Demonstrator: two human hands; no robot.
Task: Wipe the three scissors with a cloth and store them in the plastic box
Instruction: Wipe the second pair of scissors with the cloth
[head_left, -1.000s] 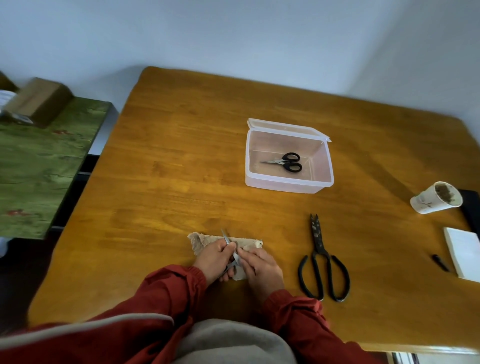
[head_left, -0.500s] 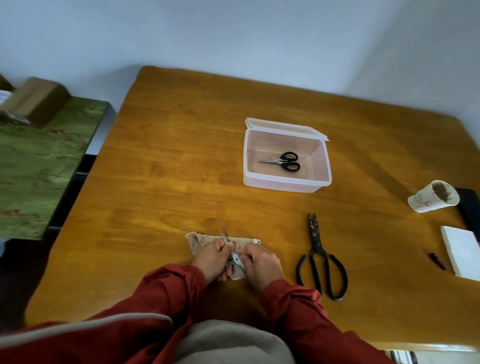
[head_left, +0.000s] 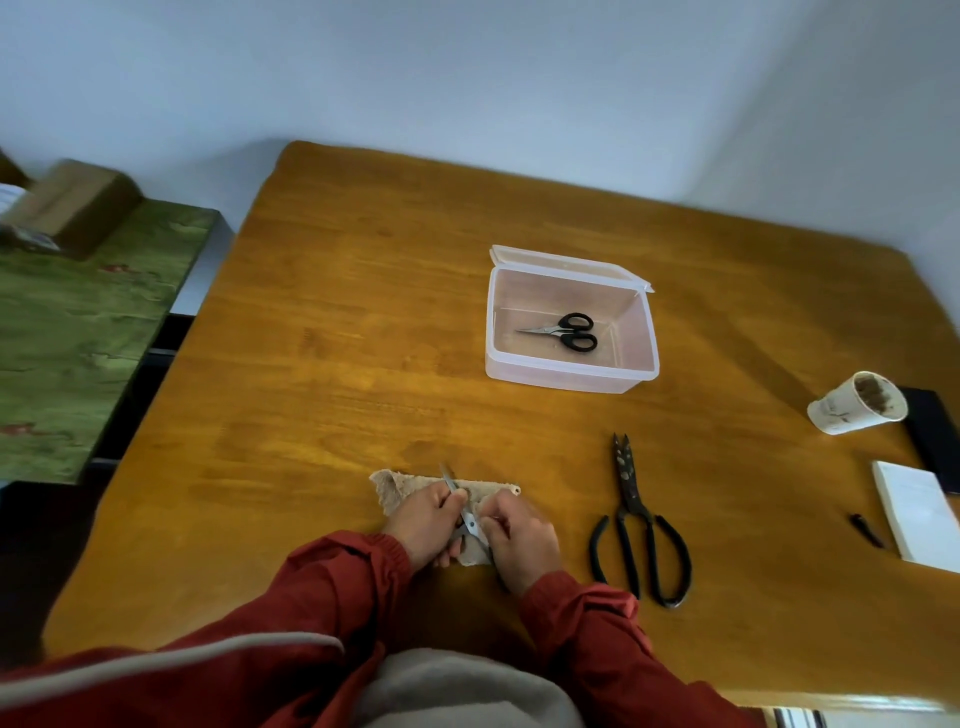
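The plastic box (head_left: 569, 382) sits open towards the far right of the wooden table (head_left: 337, 338), one black-handled pair (head_left: 569, 332) already flat inside. Nearer the front edge, the big dark shears (head_left: 635, 512) lie closed, spotted blades pointing away, untouched. At the near edge the beige cloth (head_left: 395, 486) is bunched under both hands: the left hand (head_left: 423, 522) curls its fingers over cloth and blade, and the right hand (head_left: 524, 540) pinches the handle end of the small steel scissors (head_left: 451, 482), whose bright tip slants away and slightly left, so the box lies ahead and right, closer to the right hand.
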